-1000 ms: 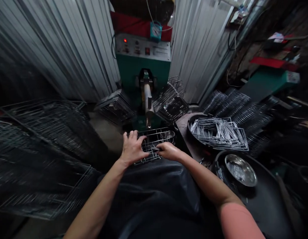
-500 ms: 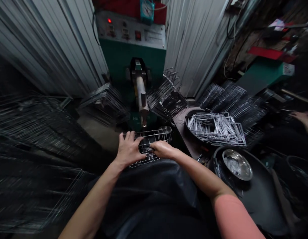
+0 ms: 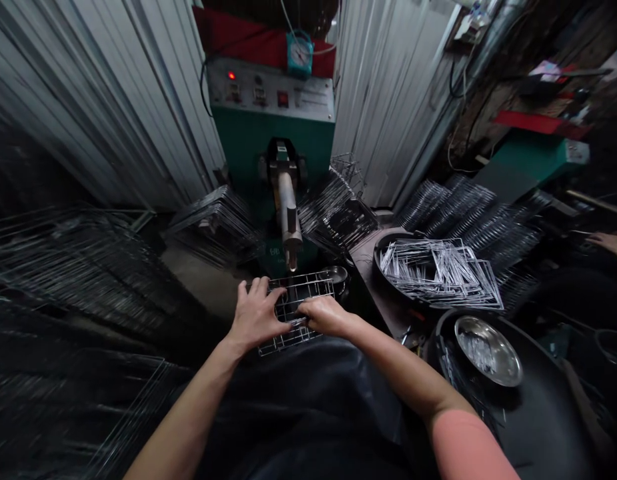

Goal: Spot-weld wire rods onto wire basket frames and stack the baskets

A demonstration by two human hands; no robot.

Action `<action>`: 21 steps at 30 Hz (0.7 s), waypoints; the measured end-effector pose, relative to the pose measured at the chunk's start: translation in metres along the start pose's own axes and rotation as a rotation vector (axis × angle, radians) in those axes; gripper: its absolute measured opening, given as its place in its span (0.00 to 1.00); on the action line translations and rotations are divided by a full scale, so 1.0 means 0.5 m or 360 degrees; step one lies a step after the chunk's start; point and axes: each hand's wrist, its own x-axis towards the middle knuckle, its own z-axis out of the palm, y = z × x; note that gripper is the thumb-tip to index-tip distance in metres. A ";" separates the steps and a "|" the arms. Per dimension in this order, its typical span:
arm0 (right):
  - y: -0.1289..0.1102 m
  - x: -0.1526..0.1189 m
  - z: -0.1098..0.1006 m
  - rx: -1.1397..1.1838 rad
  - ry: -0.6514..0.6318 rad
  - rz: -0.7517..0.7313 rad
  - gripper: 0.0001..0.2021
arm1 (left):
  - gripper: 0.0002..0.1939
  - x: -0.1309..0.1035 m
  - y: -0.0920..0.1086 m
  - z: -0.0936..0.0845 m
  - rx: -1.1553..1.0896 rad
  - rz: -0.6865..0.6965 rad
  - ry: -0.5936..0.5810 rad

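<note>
A small wire rack [image 3: 302,293] lies under the tip of the welding arm [image 3: 287,217] of a green machine [image 3: 273,133]. My left hand [image 3: 255,315] presses flat on the rack's left side with its fingers spread over the wires. On the rack's near right part my right hand [image 3: 326,315] pinches a small metal piece against the wires. The electrode tip stands just above the rack's far edge. A dark apron [image 3: 308,400] covers my lap below both hands.
Stacks of wire racks [image 3: 88,267] fill the left and lean beside the machine [image 3: 333,207]. A dark basin of bent wire frames [image 3: 441,267] and a steel bowl [image 3: 486,341] sit at right. Another person's hand [image 3: 611,243] shows at the far right edge.
The rack and both hands have shifted slightly forward under the electrode tip; the view itself has wobbled. My grip on the rack stays the same.
</note>
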 end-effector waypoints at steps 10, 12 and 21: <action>0.000 0.006 -0.005 -0.0090 0.0047 0.0017 0.13 | 0.33 0.021 -0.025 0.010 -0.0070 0.0011 -0.0014; 0.001 0.009 -0.008 -0.0095 0.0052 0.0035 0.13 | 0.33 0.026 -0.027 0.008 -0.0080 0.0004 -0.0003; 0.018 0.039 -0.030 -0.0149 0.0094 0.0059 0.13 | 0.31 0.068 -0.046 0.009 -0.0080 -0.0018 -0.0028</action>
